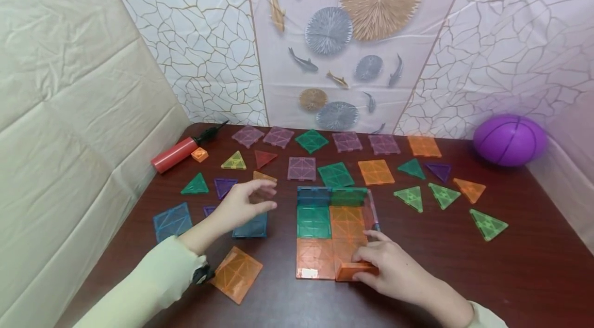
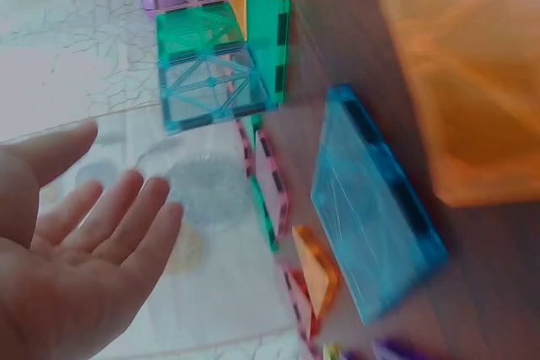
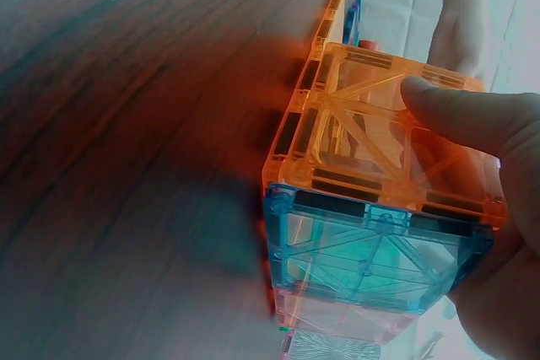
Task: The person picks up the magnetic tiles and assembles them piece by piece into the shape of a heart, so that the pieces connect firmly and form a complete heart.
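My right hand (image 1: 392,266) grips an upright orange square magnetic tile (image 1: 344,272) at the front right corner of a tile structure, thumb on its outer face in the right wrist view. Beside that tile stands a blue wall tile (image 3: 363,263), with a pink wall tile (image 1: 369,207) farther back. The structure's floor has a green square (image 1: 314,222) and several orange squares (image 1: 314,258). Blue (image 1: 313,196) and green (image 1: 348,197) tiles stand along the rear edge. My left hand (image 1: 241,207), fingers loosely spread and holding nothing, hovers by a blue square tile (image 1: 250,229).
An orange square (image 1: 237,274) lies near my left sleeve, another blue square (image 1: 172,220) farther left. Several pink, green and orange squares line the back; light-green triangles (image 1: 444,195) lie at right. A red pump (image 1: 175,154) and purple ball (image 1: 510,140) sit at the back corners.
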`<action>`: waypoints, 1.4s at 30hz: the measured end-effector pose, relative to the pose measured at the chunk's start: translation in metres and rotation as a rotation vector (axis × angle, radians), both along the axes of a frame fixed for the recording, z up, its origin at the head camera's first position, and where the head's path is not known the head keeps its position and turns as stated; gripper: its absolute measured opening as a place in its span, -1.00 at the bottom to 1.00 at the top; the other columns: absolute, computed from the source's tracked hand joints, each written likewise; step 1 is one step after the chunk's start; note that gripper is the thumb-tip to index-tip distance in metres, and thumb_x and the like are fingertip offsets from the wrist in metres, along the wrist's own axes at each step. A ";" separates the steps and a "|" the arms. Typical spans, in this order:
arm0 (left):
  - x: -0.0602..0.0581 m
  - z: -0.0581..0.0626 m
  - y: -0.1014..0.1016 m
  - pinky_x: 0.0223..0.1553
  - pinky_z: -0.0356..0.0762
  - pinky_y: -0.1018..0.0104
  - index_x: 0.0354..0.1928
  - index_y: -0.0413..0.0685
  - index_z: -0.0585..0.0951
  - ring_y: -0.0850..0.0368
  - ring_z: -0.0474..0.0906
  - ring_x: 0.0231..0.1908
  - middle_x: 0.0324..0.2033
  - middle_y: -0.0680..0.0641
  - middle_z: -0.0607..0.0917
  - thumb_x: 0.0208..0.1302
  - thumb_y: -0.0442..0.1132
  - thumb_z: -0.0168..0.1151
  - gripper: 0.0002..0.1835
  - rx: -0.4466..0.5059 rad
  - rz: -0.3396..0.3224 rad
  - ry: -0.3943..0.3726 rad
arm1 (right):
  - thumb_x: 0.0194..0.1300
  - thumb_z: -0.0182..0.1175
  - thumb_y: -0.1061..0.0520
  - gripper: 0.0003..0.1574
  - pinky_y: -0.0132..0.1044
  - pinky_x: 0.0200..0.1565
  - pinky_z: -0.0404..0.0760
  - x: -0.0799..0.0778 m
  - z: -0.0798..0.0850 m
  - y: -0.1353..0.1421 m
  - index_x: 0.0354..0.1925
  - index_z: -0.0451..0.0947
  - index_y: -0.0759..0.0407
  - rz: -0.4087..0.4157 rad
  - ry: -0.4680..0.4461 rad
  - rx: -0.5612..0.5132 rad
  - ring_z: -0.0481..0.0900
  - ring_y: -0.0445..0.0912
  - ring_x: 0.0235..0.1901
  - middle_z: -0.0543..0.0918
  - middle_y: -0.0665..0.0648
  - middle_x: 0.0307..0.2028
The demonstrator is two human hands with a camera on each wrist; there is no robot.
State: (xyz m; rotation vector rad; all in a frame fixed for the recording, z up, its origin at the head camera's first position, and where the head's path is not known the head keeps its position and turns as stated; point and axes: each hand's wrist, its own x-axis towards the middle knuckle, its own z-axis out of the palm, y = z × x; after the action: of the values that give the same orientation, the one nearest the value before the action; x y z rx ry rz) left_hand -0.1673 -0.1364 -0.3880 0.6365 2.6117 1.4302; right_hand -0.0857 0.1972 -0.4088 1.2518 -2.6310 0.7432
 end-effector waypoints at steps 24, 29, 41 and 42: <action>0.078 -0.040 -0.063 0.09 0.39 -0.07 0.22 0.03 0.51 0.02 0.36 0.15 0.15 0.02 0.50 -0.21 0.03 0.57 -0.16 -0.463 -0.289 0.059 | -0.19 0.57 0.07 -0.51 -0.24 0.44 -0.29 -0.009 -0.013 0.027 -0.23 0.58 -0.11 0.093 0.084 -0.206 0.48 -0.09 0.14 0.67 -0.07 -0.20; 0.078 -0.043 -0.059 -0.09 0.41 0.26 0.19 0.04 0.54 0.21 0.29 -0.06 -0.08 0.18 0.44 -0.29 0.01 0.60 -0.16 -0.450 -0.280 0.078 | -0.13 0.54 0.10 -0.58 -0.21 0.44 -0.30 -0.009 -0.017 0.028 -0.30 0.56 -0.16 0.098 0.097 -0.206 0.47 -0.09 0.13 0.67 -0.10 -0.22; 0.073 -0.047 -0.035 -0.28 0.47 0.44 -0.17 0.01 0.64 0.33 0.40 -0.29 -0.28 0.16 0.47 -0.07 -0.28 0.52 -0.64 -0.167 -0.272 0.125 | -0.04 0.51 0.07 -0.70 -0.18 0.44 -0.33 -0.006 -0.015 0.026 -0.39 0.56 -0.19 0.064 0.084 -0.196 0.51 -0.02 0.08 0.63 -0.31 -0.39; 0.074 -0.047 -0.032 -0.30 0.48 0.44 -0.19 0.03 0.63 0.34 0.42 -0.31 -0.29 0.16 0.53 -0.02 -0.31 0.49 -0.69 -0.121 -0.277 0.112 | -0.03 0.50 0.06 -0.71 -0.18 0.44 -0.33 -0.006 -0.014 0.026 -0.40 0.56 -0.20 0.059 0.081 -0.190 0.51 -0.03 0.07 0.62 -0.34 -0.40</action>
State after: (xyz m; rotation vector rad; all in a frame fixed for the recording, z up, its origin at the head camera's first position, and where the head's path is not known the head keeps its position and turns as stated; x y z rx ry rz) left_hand -0.0937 -0.1680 -0.4349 1.0411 2.5402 1.1779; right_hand -0.0917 0.2234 -0.4227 1.2812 -2.4048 0.9082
